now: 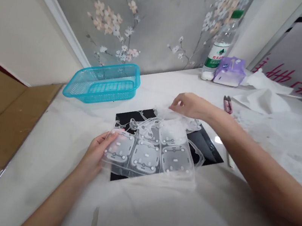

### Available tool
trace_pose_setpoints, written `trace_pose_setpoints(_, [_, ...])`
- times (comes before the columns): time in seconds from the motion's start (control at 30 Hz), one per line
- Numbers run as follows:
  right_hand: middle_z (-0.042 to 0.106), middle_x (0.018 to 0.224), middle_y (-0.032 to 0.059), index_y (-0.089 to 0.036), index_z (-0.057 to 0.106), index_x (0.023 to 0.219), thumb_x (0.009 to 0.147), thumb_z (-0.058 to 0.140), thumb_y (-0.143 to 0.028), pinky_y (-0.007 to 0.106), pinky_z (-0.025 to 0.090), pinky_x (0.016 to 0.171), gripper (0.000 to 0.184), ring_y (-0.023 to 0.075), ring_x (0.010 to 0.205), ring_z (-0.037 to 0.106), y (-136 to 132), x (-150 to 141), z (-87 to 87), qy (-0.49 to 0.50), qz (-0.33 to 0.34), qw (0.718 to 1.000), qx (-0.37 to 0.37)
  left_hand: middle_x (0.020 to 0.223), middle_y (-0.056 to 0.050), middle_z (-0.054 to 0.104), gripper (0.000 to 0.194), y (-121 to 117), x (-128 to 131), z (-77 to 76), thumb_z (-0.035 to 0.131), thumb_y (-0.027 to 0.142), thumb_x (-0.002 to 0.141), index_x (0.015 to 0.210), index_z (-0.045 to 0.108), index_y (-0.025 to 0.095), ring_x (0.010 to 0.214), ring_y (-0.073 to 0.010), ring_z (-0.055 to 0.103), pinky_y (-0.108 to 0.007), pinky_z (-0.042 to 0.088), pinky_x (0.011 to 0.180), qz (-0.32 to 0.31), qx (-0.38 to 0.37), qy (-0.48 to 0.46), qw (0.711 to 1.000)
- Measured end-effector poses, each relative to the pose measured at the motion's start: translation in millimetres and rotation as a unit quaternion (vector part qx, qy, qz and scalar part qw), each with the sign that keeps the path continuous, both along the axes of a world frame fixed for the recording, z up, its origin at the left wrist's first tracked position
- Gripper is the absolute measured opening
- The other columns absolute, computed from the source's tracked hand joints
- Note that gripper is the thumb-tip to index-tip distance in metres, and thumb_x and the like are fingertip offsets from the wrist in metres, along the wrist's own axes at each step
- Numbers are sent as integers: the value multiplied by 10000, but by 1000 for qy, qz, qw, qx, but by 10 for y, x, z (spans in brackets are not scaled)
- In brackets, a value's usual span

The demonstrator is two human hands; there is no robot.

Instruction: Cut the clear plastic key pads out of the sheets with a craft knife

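Holding the clear molded sheet (146, 156) with my left hand (99, 147) while working with my right hand (188, 104) at its far side.

The sheet is lying over the black mat (207, 144), its near edge overhanging the mat's near edge. My left hand is pinching its left side, thumb on top; my right hand is bringing its fingertips together at the mat's far edge, by the filmy scraps, though I can't tell whether they are gripping any. I'm judging this as a sorting or separating step; the next move is calling for a steady left pinch and a light right pull. The blue basket (110, 97) is sitting beyond the mat's far left corner, the pink snips (228, 105) beyond its right side.
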State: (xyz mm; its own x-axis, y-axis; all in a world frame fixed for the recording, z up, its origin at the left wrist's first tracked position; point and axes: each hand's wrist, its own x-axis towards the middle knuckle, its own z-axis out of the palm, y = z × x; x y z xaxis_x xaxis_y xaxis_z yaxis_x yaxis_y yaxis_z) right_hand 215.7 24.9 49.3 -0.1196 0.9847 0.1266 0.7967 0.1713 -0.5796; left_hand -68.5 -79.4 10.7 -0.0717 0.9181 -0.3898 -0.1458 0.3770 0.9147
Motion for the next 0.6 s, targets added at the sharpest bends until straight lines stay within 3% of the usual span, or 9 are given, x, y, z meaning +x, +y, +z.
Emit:
trace_pose_setpoints(0.1, [672,788,125,-126,680,774,895,512,-309,375,453,724,275,232,747,603,-131,-243,19,-75,33,997,17,731,-19,723,406,-21,-3,10,854,347,547,878,717,156,576,-121,631,-183,519,547,-2,4,-34,999])
trace_pose_setpoints(0.2, [653,1035,138,-106,618,1066,932,465,-324,393,445,863,298,260,985,571,-392,-487,25,-16,129,981,141,828,-35,732,514,-65,22,11,889,245,470,945,710,161,674,-137,658,-179,533,617,-24,11,-65,998])
trace_pose_setpoints(0.33, [629,1006,126,-102,586,1042,919,496,-325,368,473,839,270,233,938,567,-743,-813,-129,28,306,937,166,833,2,723,426,-101,68,-26,874,232,525,917,710,193,708,-105,648,-143,520,636,-30,33,-93,995])
trace_pose_setpoints(0.47, [604,1088,144,-89,549,1120,902,537,-362,371,487,885,350,226,1024,568,-878,-981,-333,99,317,936,120,708,37,690,275,-97,93,-81,852,286,589,801,709,183,596,-54,592,-113,496,575,-27,53,-105,993])
trace_pose_setpoints(0.6, [625,1084,151,-82,550,1172,897,546,-330,367,515,869,370,228,996,608,-893,-1005,-396,115,304,941,91,685,30,681,241,-101,102,-83,842,278,613,776,703,168,592,-55,591,-122,503,581,-29,55,-107,992])
